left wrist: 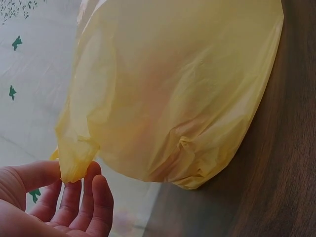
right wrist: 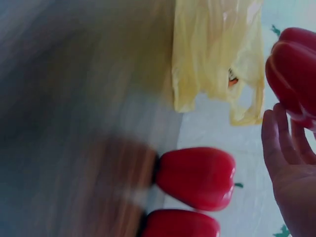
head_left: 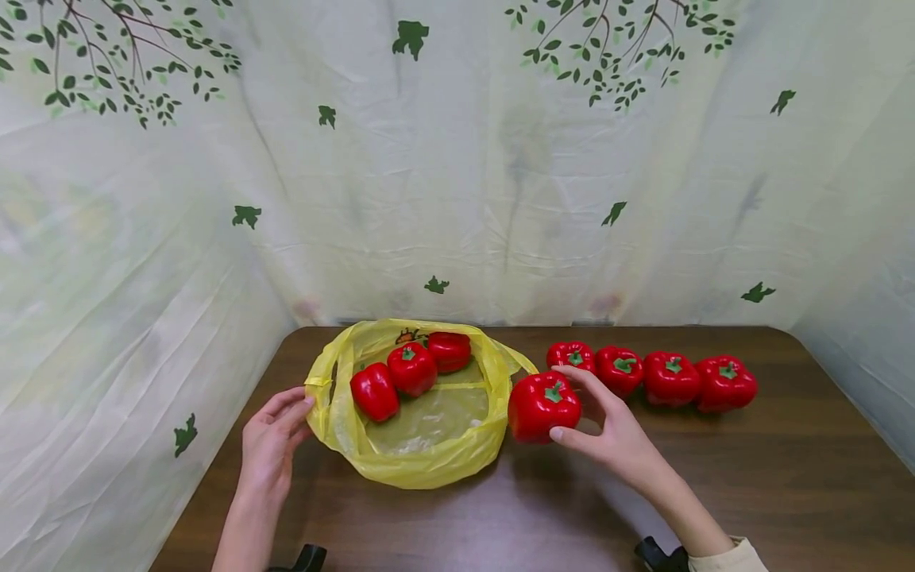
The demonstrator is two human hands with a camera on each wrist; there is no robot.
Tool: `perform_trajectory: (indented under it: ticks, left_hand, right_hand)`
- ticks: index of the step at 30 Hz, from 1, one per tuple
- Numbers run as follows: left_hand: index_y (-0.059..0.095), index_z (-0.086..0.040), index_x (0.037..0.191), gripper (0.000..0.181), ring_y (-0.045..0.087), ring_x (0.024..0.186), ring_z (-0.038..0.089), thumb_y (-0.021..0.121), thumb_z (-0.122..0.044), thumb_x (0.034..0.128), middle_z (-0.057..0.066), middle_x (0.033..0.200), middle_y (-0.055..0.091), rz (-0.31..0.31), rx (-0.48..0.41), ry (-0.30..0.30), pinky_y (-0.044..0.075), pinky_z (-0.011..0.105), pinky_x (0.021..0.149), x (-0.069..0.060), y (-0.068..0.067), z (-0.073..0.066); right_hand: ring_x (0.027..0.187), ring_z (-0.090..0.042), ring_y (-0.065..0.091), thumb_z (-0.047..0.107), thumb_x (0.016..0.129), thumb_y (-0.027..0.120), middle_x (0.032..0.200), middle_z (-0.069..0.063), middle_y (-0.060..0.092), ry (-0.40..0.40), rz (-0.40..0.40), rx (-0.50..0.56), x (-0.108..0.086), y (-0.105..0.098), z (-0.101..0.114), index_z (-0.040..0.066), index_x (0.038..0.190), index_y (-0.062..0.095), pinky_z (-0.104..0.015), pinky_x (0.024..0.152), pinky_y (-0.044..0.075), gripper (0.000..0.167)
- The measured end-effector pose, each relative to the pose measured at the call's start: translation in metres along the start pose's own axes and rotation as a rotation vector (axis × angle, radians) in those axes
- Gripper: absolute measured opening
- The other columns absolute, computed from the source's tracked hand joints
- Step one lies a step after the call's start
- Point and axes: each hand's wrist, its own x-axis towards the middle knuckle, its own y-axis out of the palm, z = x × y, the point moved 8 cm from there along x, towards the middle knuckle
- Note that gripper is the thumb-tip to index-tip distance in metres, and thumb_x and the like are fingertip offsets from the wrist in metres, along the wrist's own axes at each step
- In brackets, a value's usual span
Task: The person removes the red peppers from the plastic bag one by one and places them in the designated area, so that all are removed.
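A yellow plastic bag [head_left: 422, 469] stands wide-mouthed on the table, with three red bell peppers [head_left: 412, 369] inside it. My left hand [head_left: 270, 437] pinches the bag's left rim between thumb and fingers; the left wrist view shows the gathered plastic [left wrist: 78, 160] in that grip. At the bag's right edge, my right hand [head_left: 608, 421] holds another red bell pepper [head_left: 539, 409] above the table, green stem facing up. In the right wrist view this held pepper [right wrist: 296, 74] is partly cut off by the frame edge.
Several red bell peppers [head_left: 672, 379] sit in a row at the back right of the brown wooden table [head_left: 786, 477]. Behind the table hangs a pale curtain [head_left: 465, 199] with green leaf prints. Dark straps [head_left: 661, 554] show at the wrists.
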Motion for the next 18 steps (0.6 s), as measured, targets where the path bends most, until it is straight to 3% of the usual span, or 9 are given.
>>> perform_trajectory:
  ticks: [6,14,18]
  left_hand:
    - [0.07,-0.011,0.106,0.018,0.066,0.084,0.012,0.074,-0.015,0.0891,-0.002,0.097,0.068,-0.003,-0.003,-0.001,0.056,0.026,0.075,0.0,0.0,0.0]
    - [0.069,-0.011,0.11,0.022,0.066,0.086,0.012,0.075,-0.017,0.0892,-0.003,0.1,0.067,-0.01,0.015,-0.014,0.056,0.025,0.077,0.001,0.0,0.0]
    - [0.068,-0.012,0.112,0.024,0.066,0.088,0.012,0.074,-0.019,0.0895,-0.004,0.1,0.067,-0.013,0.024,-0.023,0.055,0.025,0.078,0.001,-0.001,0.001]
  right_hand:
    - [0.109,-0.019,0.057,0.027,0.081,0.081,0.127,0.006,0.055,0.027,-0.001,-0.165,-0.012,-0.012,-0.01,0.026,0.138,0.05,-0.037,0.084,0.054,0.064]
    - [0.101,-0.023,0.061,0.033,0.081,0.082,0.127,-0.002,0.056,0.135,-0.054,-0.239,-0.021,-0.027,-0.027,0.025,0.139,0.046,-0.047,0.081,0.054,0.069]
    - [0.101,-0.025,0.062,0.032,0.08,0.083,0.125,-0.006,0.057,0.19,-0.084,-0.284,-0.025,-0.033,-0.037,0.022,0.139,0.045,-0.045,0.083,0.053,0.071]
